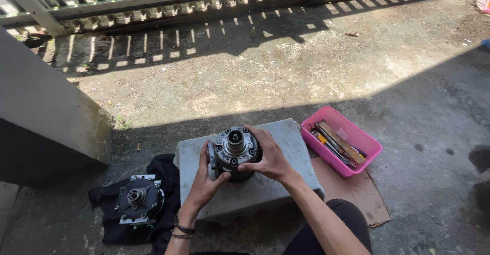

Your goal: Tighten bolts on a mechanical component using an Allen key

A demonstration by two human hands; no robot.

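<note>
both hands on the metal pump body, shaft up

the round metal pump body [235, 152] stands on the grey block [286, 137] that serves as a table, near its 9 o'clock edge. the left hand [204, 181] cups its side from 7 o'clock, fingers closed around the casing; the right hand [269, 158] wraps over it from 3 o'clock, fingers clamped on the rim. its long axis runs upright, with the short shaft [235, 136] pointing up toward the camera and the ring of bolts facing up too.

how far along, as a judgement: the front plate looks already off, since the shaft end and bolt ring are bare, while the bolts seem to sit in place, so the casing is not yet opened. a second similar unit [139, 199] lies on a black cloth [163, 168] at 8 o'clock. a pink tray [367, 143] of tools sits at 3 o'clock, untouched.
</note>
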